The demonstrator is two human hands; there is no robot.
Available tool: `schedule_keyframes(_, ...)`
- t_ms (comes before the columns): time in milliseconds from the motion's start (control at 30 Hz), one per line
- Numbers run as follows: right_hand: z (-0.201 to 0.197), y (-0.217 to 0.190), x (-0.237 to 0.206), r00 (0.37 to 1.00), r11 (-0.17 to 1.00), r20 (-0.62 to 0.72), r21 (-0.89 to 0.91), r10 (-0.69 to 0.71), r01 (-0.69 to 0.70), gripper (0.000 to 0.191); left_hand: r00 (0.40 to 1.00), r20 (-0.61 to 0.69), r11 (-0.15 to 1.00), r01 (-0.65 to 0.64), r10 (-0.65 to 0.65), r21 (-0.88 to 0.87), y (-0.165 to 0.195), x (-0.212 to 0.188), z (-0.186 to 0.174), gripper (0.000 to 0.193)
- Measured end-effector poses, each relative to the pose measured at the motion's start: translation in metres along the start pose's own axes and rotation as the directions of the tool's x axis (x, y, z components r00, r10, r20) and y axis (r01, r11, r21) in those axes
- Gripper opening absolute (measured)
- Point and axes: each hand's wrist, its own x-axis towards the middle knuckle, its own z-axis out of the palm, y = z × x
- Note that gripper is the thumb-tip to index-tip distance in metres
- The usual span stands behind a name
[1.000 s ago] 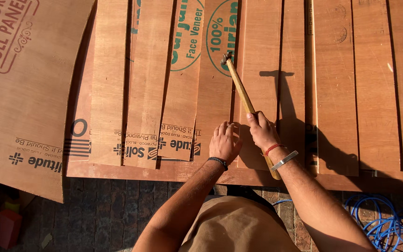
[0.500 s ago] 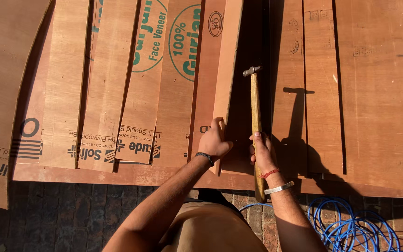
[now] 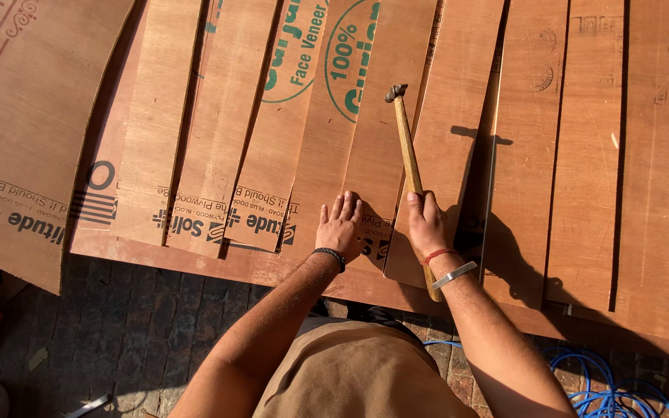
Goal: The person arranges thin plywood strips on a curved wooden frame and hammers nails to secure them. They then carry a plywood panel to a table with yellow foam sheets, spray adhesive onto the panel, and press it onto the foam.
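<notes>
Since half a second ago the hammer is tilted slightly left instead of upright, head raised at upper centre; judged, a strike is being set up. At far left, a large plywood sheet carries a red stamp and dark lettering. Left of centre, overlapping veneer strips show green oval marks. The left hand lies flat, fingers spread, on a strip. The right hand keeps its grip closed around the wooden handle. Blue hose lies lower right.
</notes>
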Motion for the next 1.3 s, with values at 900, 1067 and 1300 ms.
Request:
schedule_keyframes(900, -0.013, 0.009, -0.026, 0.985, 0.947, 0.002, -0.274, 0.172, -0.165, 0.048, 0.997, 0.033, 0.984, -0.068, 0.063, 0.167, 0.008, -0.003, 0.012, 0.080)
schedule_keyframes(1067, -0.044, 0.048, -0.046, 0.887, 0.927, -0.403, -0.369, -0.225, 0.068, 0.034, 0.899, -0.239, 0.930, -0.351, 0.368, 0.111, 0.045, -0.007, 0.033, 0.065)
schedule_keyframes(1300, -0.074, 0.080, -0.043, 0.969, 0.933, -0.135, 0.325, 0.208, -0.155, 0.022, 0.938, 0.125, 0.926, -0.342, 0.325, 0.158, 0.088, -0.014, 0.022, 0.075)
